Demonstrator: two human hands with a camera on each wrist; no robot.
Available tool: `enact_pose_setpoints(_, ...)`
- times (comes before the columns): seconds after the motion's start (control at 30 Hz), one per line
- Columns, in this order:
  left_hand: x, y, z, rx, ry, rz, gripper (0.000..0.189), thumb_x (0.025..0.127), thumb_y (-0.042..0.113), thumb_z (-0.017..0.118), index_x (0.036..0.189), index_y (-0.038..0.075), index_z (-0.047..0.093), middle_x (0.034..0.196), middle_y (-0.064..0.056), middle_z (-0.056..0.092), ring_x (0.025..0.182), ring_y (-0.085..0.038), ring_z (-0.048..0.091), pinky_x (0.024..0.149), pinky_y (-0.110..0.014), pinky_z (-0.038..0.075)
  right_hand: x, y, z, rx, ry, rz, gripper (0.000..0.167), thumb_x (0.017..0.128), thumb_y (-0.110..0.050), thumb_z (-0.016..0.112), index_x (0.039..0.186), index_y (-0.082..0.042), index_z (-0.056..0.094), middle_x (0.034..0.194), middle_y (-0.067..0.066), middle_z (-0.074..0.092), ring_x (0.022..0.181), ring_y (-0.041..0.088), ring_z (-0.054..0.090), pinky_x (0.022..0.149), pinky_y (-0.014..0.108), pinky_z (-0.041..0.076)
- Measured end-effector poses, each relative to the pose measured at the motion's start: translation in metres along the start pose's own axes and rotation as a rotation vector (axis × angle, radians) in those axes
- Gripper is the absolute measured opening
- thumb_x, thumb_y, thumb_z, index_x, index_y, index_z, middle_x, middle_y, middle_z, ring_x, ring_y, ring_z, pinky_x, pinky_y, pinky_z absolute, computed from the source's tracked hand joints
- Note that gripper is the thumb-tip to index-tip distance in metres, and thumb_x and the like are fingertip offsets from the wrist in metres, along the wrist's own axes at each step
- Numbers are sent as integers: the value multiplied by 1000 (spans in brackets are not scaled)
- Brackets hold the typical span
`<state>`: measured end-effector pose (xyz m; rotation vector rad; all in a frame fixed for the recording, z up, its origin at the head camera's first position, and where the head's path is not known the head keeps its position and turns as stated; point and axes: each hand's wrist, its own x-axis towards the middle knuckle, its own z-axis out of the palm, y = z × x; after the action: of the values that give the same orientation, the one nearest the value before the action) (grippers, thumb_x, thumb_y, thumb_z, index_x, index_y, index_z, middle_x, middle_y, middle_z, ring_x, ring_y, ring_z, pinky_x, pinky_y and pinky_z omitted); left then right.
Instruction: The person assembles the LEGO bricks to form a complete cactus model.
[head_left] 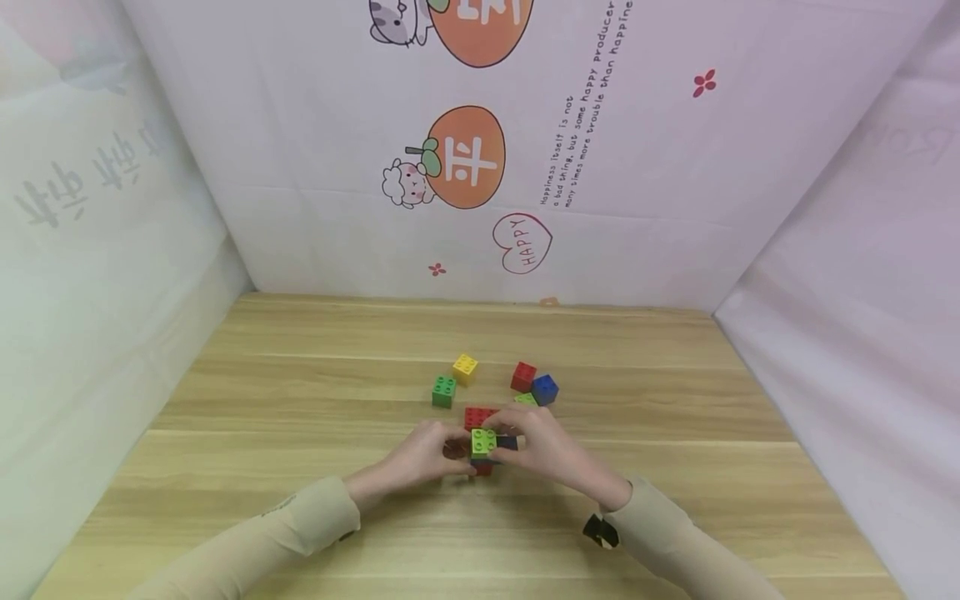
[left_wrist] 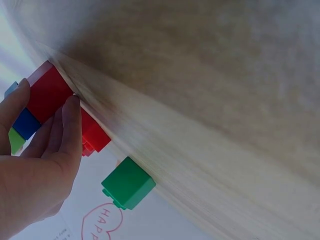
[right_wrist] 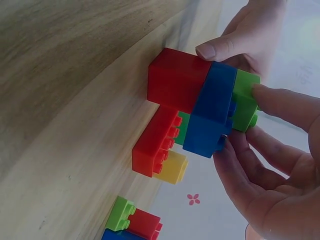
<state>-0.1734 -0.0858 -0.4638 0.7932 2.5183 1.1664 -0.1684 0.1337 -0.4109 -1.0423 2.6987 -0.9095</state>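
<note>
Between the two hands stands a stack of toy building blocks: a tall red block [right_wrist: 177,82] at the bottom, a longer blue block [right_wrist: 207,112] on it and a light green block [head_left: 483,439] on top. My left hand [head_left: 427,454] grips the red block, its thumb on one side and fingers on the other in the left wrist view. With thumb and fingers my right hand [head_left: 551,442] pinches the light green block. One end of the blue block sticks out past the green one, studs showing. Right behind the stack lies a flat red brick [right_wrist: 150,145].
Farther back on the wooden table [head_left: 300,358] sit a green block [head_left: 444,392] and a yellow block [head_left: 465,368]. To their right, a red block [head_left: 523,377], a blue block [head_left: 545,389] and a partly hidden light green block [head_left: 525,399] cluster. White printed cloth [head_left: 337,225] walls the table.
</note>
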Motion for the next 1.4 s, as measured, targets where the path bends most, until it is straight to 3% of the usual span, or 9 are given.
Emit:
enact_pose_setpoints(0.57,-2,2,1,-15,3,-16,30,82,17,81,109,9,73,102,-3,75,93,-14,69,81,-24,58,-7,8,3,14,30,26,31,87,-21,76,115,-9,70,111,5,74,103,21,70,89,33,61)
enact_pose_setpoints(0.9,-3,1,0,-45,-5,-15,30,83,16,80,110,8,72,105,-4,75,94,-15,69,81,-25,59,-14,16,3,6,9,32,29,82,-13,80,110,-7,71,107,8,73,101,21,68,88,40,61)
enact_pose_setpoints(1.07,-3,-2,-4,-77,-16,-48,35,82,13,80,115,5,70,107,-7,74,97,-17,68,85,-30,59,-14,17,3,-9,11,32,28,81,-8,79,108,-6,71,105,8,73,99,22,68,86,39,61)
enact_pose_setpoints(1.27,1,-5,-15,-51,38,-40,31,85,8,74,115,-2,68,113,-17,72,97,-24,70,84,-34,61,-15,19,5,-13,19,43,28,81,-8,79,108,-6,71,105,7,72,99,22,68,87,39,61)
enact_pose_setpoints(1.4,7,-5,-20,-19,88,-70,31,86,8,74,114,-3,67,113,-19,72,96,-25,71,83,-34,61,-15,19,4,-7,20,53,29,81,-8,79,109,-6,71,106,7,72,100,22,68,86,39,61)
